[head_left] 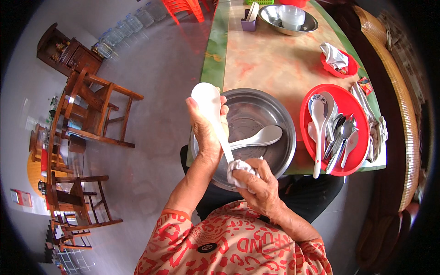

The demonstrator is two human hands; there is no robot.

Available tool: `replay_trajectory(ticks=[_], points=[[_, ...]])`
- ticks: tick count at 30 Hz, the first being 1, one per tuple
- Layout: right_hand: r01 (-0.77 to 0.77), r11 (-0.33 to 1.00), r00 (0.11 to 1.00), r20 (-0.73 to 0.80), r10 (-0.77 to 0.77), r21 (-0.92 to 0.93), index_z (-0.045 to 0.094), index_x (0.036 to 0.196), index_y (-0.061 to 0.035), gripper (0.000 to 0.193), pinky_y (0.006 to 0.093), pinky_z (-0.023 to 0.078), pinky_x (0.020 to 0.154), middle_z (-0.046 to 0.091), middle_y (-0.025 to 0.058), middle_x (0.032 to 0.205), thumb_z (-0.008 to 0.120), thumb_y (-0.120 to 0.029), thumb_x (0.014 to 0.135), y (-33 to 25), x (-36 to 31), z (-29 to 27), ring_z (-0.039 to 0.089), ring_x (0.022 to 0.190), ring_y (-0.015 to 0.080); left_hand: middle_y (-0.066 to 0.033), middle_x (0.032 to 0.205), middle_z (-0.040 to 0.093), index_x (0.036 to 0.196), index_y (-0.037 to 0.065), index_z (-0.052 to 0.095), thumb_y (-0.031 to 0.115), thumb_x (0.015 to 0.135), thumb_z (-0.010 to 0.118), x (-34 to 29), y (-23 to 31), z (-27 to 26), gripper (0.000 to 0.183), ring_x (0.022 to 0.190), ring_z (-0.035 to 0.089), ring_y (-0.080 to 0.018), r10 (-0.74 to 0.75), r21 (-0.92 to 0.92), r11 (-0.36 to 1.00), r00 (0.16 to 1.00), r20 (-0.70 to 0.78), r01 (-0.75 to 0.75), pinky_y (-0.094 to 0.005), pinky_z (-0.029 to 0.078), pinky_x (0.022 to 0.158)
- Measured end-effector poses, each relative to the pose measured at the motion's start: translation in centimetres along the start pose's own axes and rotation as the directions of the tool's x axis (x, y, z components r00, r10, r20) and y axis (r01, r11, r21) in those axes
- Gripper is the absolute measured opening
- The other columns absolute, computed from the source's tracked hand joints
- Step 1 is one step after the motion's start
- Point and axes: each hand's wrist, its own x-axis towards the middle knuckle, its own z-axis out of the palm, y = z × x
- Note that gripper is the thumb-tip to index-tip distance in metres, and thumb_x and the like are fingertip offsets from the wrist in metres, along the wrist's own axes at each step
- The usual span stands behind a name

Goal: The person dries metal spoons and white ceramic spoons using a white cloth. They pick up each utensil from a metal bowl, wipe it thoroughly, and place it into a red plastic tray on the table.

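Note:
My left hand (208, 130) is closed around a large white serving spoon (207, 98), its bowl tilted up past my fingers. The handle slants down to my right hand (259, 185), which grips a crumpled white cloth (239, 172) wrapped about the handle's end. Beneath my hands sits a wide metal basin (288, 123) at the table's near edge. Inside it lies another white spoon (266, 136), its handle partly hidden behind my left hand and the held spoon. On the right, a red oval basin (364, 137) holds white spoons and several metal spoons.
Beyond the red basin stand a small red basket (353, 68) with a white cloth and a metal bowl (307, 28) holding plastic containers. A purple holder (248, 25) is beside that bowl. Rumpled cloth (378, 137) lies along the table's right edge. Wooden chairs (103, 110) stand left.

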Motion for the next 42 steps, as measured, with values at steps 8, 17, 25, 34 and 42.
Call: replay_trajectory(ticks=[8, 17, 25, 34, 42], points=[[-0.186, 0.953, 0.982, 0.004, 0.19, 0.237, 0.059, 0.102, -0.0057, 0.034, 0.0323, 0.046, 0.077, 0.052, 0.0131, 0.099, 0.065, 0.002, 0.07, 0.3, 2.6, 0.3, 0.054, 0.09, 0.027, -0.0076, 0.098, 0.058, 0.11, 0.004, 0.052, 0.061, 0.087, 0.042, -1.2, -0.1, -0.2, 0.062, 0.078, 0.054, -0.0159, -0.045, 0.041, 0.998, 0.999, 0.016, 0.044, -0.0254, 0.042, 0.061], [-0.284, 0.883, 0.957, 0.051, 0.286, 0.374, 0.055, 0.092, -0.0049, 0.033, 0.0312, 0.044, 0.077, 0.055, 0.0088, 0.09, 0.059, 0.011, 0.063, 0.1, 1.1, 0.8, 0.054, 0.087, 0.0247, -0.0071, 0.106, 0.057, 0.113, 0.005, 0.051, 0.059, 0.089, 0.04, -1.5, 0.5, 0.3, 0.06, 0.085, 0.055, -0.0166, -0.066, 0.116, 0.992, 0.994, 0.089, 0.056, -0.0275, 0.044, 0.07], [-0.214, 0.921, 0.958, -0.113, 0.262, 0.325, 0.055, 0.089, -0.006, 0.031, 0.0305, 0.044, 0.072, 0.055, 0.0066, 0.086, 0.058, 0.011, 0.063, 1.3, 2.0, 0.7, 0.054, 0.08, 0.0242, -0.0057, 0.084, 0.06, 0.09, 0.001, 0.062, 0.025, 0.096, 0.046, -6.1, 1.1, -1.6, 0.029, 0.076, 0.056, -0.0089, -0.397, 0.437, 0.859, 0.885, 0.243, 0.266, -0.0204, 0.044, 0.067], [-0.199, 0.973, 0.978, 0.083, 0.191, 0.115, 0.054, 0.101, -0.0087, 0.033, 0.0394, 0.049, 0.072, 0.048, 0.0163, 0.096, 0.066, -0.004, 0.071, 1.5, 0.3, -0.4, 0.055, 0.086, 0.0345, -0.0003, 0.057, 0.045, 0.076, 0.006, 0.049, 0.03, 0.097, 0.041, -4.6, 1.0, -0.9, 0.033, 0.049, 0.043, -0.0088, -0.153, 0.498, 0.862, 0.985, 0.075, 0.095, -0.022, 0.035, 0.048], [0.017, 0.997, 0.976, -0.216, -0.033, -0.077, 0.058, 0.101, -0.0069, 0.026, 0.0367, 0.046, 0.07, 0.048, 0.0177, 0.099, 0.064, -0.004, 0.076, 1.1, 4.3, -1.1, 0.051, 0.086, 0.0317, -0.001, 0.079, 0.055, 0.107, 0.002, 0.055, 0.038, 0.096, 0.041, -8.8, 0.4, -0.6, 0.04, 0.068, 0.05, -0.0078, -0.199, 0.76, 0.641, 0.934, 0.297, -0.105, -0.025, 0.042, 0.059]])
